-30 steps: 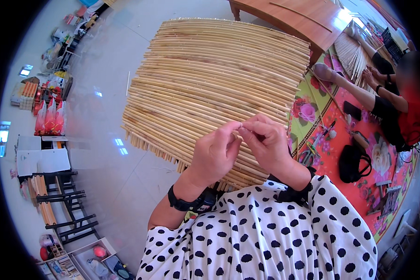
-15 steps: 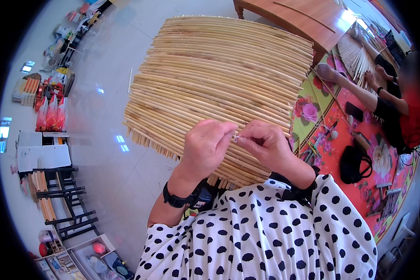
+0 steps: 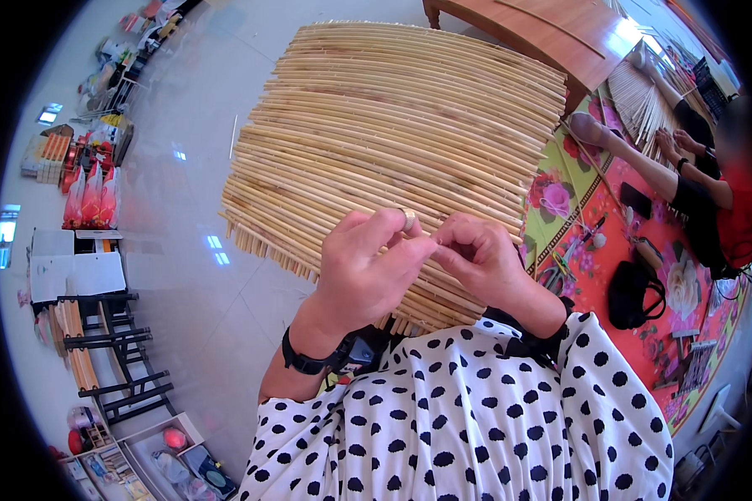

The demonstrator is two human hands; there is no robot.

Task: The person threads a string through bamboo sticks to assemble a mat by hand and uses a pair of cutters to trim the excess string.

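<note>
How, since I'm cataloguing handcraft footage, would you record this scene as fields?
Left hand: fingers bent, shiny band on one
Right hand: fingers pinched together
Between fingers: too small to tell
Under hands: pale stick mat
Right side: floral floor covering, black bag on it
Co-worker: seated, hands near fanned sticks

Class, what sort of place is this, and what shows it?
Probably an indoor craft workroom: a large mat of slender sticks, another person with both hands by similar sticks, and a flowered floor covering.
</note>
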